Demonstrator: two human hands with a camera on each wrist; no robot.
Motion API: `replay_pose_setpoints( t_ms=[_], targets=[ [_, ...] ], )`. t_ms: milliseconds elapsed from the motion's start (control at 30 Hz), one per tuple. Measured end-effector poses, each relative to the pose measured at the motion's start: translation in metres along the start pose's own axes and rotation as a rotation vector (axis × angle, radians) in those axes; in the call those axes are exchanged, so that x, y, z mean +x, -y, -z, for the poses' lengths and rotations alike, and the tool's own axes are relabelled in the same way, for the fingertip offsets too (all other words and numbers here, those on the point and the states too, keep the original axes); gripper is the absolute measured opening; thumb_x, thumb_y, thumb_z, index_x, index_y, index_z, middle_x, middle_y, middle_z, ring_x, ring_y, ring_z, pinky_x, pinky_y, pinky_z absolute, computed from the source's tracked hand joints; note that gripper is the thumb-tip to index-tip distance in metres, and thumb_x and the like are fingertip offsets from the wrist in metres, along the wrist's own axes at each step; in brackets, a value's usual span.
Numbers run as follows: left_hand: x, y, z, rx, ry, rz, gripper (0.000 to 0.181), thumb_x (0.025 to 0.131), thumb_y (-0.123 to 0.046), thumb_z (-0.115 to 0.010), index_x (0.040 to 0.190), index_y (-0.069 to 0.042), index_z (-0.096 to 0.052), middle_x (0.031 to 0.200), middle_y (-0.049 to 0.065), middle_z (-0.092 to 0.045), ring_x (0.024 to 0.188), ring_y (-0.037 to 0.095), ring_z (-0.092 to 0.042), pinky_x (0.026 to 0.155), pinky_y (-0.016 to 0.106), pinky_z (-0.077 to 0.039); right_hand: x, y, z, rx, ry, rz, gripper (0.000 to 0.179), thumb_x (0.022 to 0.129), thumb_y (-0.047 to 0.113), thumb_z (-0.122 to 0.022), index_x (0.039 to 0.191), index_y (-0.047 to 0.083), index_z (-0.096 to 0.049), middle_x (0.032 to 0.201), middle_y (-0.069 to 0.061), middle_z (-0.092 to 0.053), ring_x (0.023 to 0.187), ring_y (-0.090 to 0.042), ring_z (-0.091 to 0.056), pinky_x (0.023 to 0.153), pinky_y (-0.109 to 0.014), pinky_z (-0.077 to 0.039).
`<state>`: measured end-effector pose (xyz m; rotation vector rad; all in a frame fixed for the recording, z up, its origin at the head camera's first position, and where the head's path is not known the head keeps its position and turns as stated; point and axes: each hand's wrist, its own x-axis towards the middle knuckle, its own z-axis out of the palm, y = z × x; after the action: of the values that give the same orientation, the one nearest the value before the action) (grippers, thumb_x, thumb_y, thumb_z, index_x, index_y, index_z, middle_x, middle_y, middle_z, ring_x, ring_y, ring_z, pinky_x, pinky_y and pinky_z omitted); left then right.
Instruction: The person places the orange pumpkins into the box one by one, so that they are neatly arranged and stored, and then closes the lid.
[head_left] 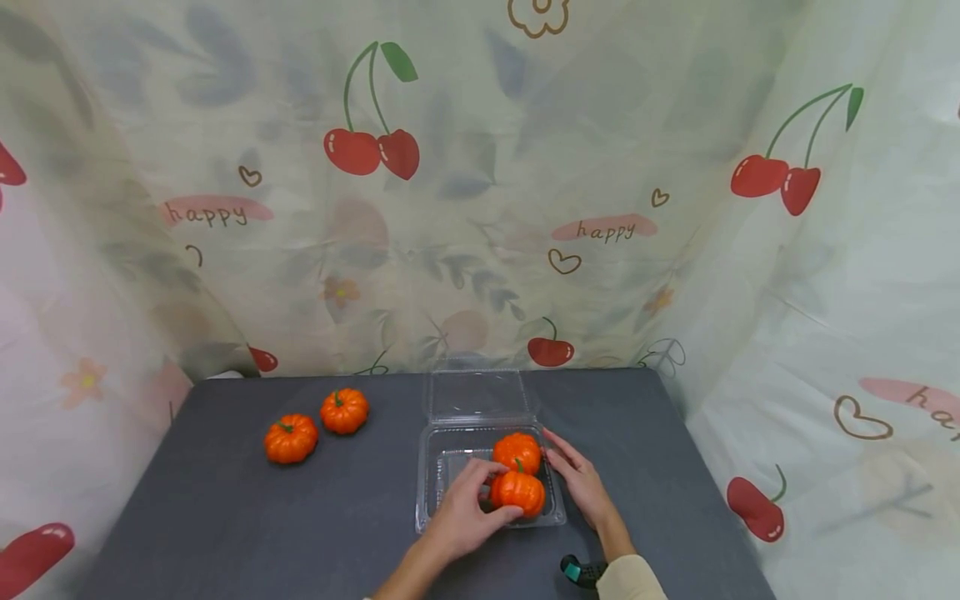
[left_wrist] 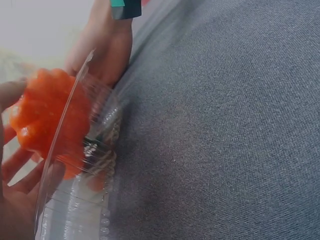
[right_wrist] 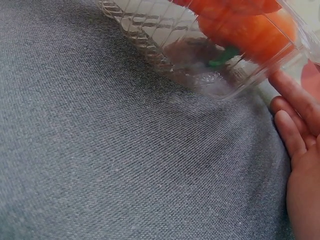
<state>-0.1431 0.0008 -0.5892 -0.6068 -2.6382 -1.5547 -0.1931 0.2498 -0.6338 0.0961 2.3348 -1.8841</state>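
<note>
In the head view a clear plastic clamshell container (head_left: 429, 500) lies with its lid folded back. My left hand (head_left: 467, 510) reaches over its front and grips the nearer small orange pumpkin (head_left: 520, 493), thumb in front and fingers at the side. Another orange pumpkin (head_left: 517, 451) is behind it, in the container's right half. The left wrist view shows the gripped pumpkin (left_wrist: 42, 117) between thumb and fingers, partly behind the clear wall. My right hand (head_left: 581, 483) rests its extended fingers along the container's right side, as the fingers (right_wrist: 290, 102) in the right wrist view show.
Two more orange pumpkins, one (head_left: 291, 438) nearer and one (head_left: 344, 411) farther back, sit on the left of the dark grey table (head_left: 225, 517). The raised lid (head_left: 480, 396) reaches the table's back edge. A patterned curtain (head_left: 465, 208) hangs behind and at both sides.
</note>
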Motion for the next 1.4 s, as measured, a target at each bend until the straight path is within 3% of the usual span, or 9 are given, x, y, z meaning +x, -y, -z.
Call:
replay_pose_setpoints(
  t_ms=[200,500,733,933,1133,1400],
  targets=[
    [-0.0005,0.002,-0.0009,-0.033,-0.017,-0.033,0.04,0.093,-0.041,-0.074,0.129,-0.026,-0.066,0.121,-0.006,-0.063,0.102,0.012,-0.063,0.085,0.029,-0.058,-0.0004,0.0008,0.0005,-0.014,-0.001,-0.004,0.048,0.102,0.045,-0.058,0.148,0.032,-0.054,0.157,0.003,-0.051,0.14,-0.023,-0.054,0.12,-0.049,-0.038],
    [-0.0033,0.003,-0.0054,0.056,-0.014,-0.047,0.047,0.084,-0.049,-0.081,0.124,-0.032,-0.066,0.114,-0.007,-0.06,0.089,0.017,-0.065,0.076,0.023,-0.056,-0.0002,0.0003,0.0001,-0.01,0.006,0.003,0.049,0.102,0.044,-0.059,0.148,0.032,-0.053,0.157,0.003,-0.05,0.141,-0.022,-0.053,0.119,-0.046,-0.04],
    [-0.0034,0.001,-0.0051,0.101,0.006,-0.012,0.043,0.084,-0.051,-0.08,0.121,-0.035,-0.068,0.111,-0.009,-0.061,0.089,0.016,-0.065,0.076,0.022,-0.054,-0.0004,-0.0006,-0.0002,-0.009,0.0,0.002,0.048,0.102,0.044,-0.058,0.148,0.032,-0.053,0.157,0.002,-0.05,0.141,-0.023,-0.053,0.119,-0.047,-0.04],
    [-0.0021,0.0026,-0.0049,0.177,-0.013,-0.006,0.04,0.083,-0.047,-0.082,0.118,-0.032,-0.071,0.105,-0.011,-0.066,0.089,0.013,-0.065,0.074,0.022,-0.051,-0.001,-0.0002,-0.0002,-0.012,-0.002,-0.001,0.048,0.101,0.045,-0.059,0.148,0.033,-0.054,0.157,0.004,-0.05,0.141,-0.023,-0.052,0.12,-0.048,-0.039],
    [-0.0018,0.0025,-0.0057,0.254,-0.036,-0.052,0.039,0.082,-0.045,-0.083,0.116,-0.026,-0.075,0.102,-0.009,-0.069,0.085,0.014,-0.065,0.071,0.023,-0.05,-0.0016,0.0007,0.0001,-0.007,0.001,0.007,0.049,0.101,0.044,-0.059,0.148,0.032,-0.053,0.158,0.003,-0.049,0.142,-0.024,-0.052,0.12,-0.048,-0.038],
    [-0.0054,-0.0011,-0.0038,0.374,-0.032,-0.076,0.041,0.085,-0.049,-0.079,0.119,-0.025,-0.075,0.105,-0.01,-0.07,0.093,0.012,-0.066,0.08,0.035,-0.057,0.0002,-0.0015,-0.0007,-0.02,-0.009,-0.001,0.049,0.101,0.046,-0.059,0.148,0.034,-0.053,0.157,0.005,-0.05,0.142,-0.022,-0.052,0.12,-0.047,-0.039]
  ],
)
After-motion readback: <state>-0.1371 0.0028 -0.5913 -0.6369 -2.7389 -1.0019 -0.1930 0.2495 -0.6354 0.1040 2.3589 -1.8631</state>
